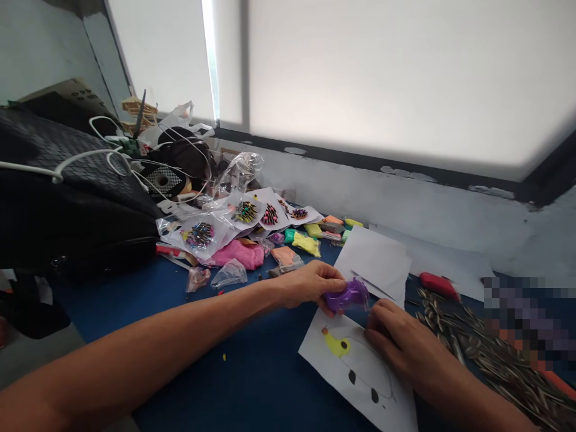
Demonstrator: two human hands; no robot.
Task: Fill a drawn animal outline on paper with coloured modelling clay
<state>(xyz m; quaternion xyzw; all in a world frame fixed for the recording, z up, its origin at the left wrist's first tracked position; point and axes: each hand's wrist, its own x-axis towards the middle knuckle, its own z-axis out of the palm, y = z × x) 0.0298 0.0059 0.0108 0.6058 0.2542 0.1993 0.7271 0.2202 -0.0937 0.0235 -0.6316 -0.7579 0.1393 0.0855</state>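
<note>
A blue worktop (225, 390) bears a white sheet (360, 363) with a drawing. The right hand (398, 336), fingers curled, is by the sheet's right edge; whether its grip has anything is hidden. The left hand (315, 285) has its grip pinched firmly on a purple packet (350, 296), near the sheet's far edge. The packet's long axis runs roughly sideways, its free end pointing right, just beside the right hand.

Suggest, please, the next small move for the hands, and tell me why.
Probably the right hand should pinch the nearer end of the purple clear-plastic packet: the left hand grips its other end, the right is curled close by, and the white paper drawing sheet bears a yellow shape but no visible purple.
</note>
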